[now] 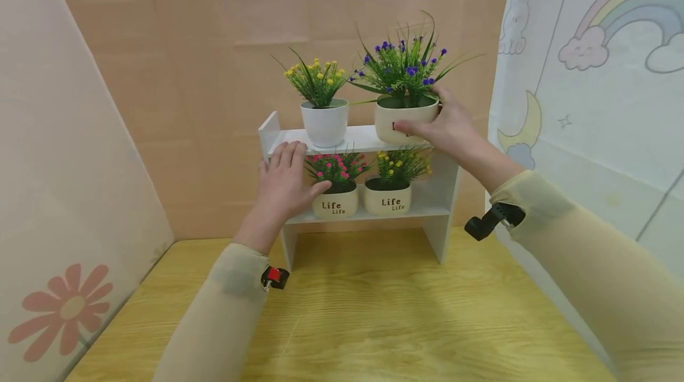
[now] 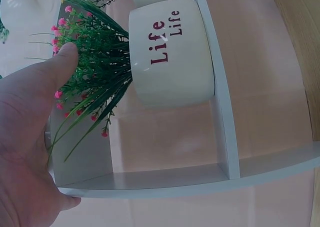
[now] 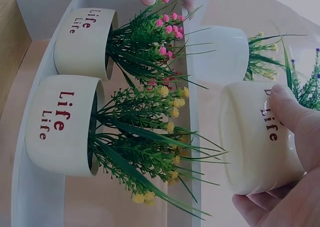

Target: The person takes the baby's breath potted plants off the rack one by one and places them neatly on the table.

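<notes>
My right hand [image 1: 451, 126] grips a cream flowerpot [image 1: 390, 114] of purple flowers at the right end of the upper board, thumb across its front lettering. In the right wrist view, part of this flowerpot's underside [image 3: 231, 147] shows beside the board's edge. My left hand [image 1: 285, 183] rests at the left end of the white shelf [image 1: 360, 138], fingers extended over the upper board's front edge. Its thumb is spread in front of the pink flowers [image 2: 60, 34]. A white flowerpot [image 1: 325, 123] with yellow flowers stands on the upper board, between the hands.
On the lower board, a cream flowerpot [image 1: 335, 204] with pink flowers stands beside another cream flowerpot [image 1: 388, 201] with yellow flowers. The shelf stands on a wooden table [image 1: 363, 311] against a peach backdrop [image 1: 214, 73]. Printed white panels flank both sides.
</notes>
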`<state>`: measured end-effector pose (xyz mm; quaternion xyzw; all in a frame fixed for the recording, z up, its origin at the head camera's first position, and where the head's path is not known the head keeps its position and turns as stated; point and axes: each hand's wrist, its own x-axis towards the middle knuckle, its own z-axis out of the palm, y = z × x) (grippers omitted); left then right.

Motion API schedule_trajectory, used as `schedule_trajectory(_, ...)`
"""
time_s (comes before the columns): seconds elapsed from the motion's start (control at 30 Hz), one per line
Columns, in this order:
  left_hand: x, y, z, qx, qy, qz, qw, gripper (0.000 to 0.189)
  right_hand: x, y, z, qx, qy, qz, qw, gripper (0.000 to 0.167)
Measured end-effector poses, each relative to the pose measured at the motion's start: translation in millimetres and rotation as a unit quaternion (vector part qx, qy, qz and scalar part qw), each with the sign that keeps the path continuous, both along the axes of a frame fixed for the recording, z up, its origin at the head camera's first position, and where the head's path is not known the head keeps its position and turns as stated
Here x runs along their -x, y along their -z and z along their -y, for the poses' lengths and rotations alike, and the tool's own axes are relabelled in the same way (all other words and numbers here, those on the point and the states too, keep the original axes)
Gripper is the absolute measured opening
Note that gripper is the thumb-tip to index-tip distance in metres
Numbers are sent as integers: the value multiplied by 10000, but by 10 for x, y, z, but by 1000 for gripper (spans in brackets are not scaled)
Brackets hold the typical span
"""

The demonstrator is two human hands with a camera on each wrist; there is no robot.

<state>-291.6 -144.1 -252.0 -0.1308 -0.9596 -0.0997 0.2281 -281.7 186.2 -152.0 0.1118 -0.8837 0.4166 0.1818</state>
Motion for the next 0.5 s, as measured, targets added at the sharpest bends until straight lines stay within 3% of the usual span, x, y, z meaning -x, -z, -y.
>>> schedule_trajectory(0.3,-45,3,10,37,-4,-54,10000,104,-189,29,-161,143,-53,147,9998,124)
schedule_trajectory(0.5,-66,-3,-2,55,15,-96,9999,104,-341,74,-243,59,81,115,9999,119)
